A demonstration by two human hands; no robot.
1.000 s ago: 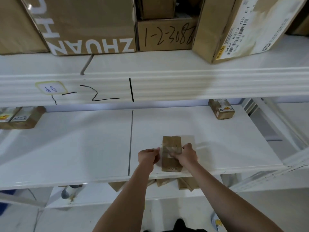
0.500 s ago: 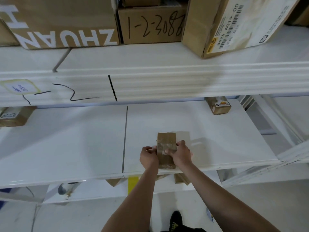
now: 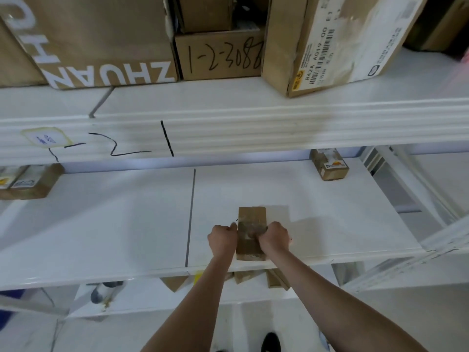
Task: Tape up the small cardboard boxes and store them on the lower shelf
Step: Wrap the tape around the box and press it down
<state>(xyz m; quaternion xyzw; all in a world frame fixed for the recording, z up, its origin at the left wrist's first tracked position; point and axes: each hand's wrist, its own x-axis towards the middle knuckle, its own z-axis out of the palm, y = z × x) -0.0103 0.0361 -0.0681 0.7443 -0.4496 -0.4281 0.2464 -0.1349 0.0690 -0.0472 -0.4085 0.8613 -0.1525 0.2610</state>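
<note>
Small cardboard box [image 3: 251, 233] sits near the front edge of the white shelf [image 3: 114, 224]. Left hand [image 3: 222, 238] and right hand [image 3: 274, 237] each close a curled grip on its sides, seemingly pressing tape across the top.

Gripped between left hand [image 3: 222, 239] and right hand [image 3: 274, 237] on shelf [image 3: 121, 224]: small box [image 3: 251, 219], another box [image 3: 329, 164] behind-right, two more [image 3: 24, 180] far left.
</note>
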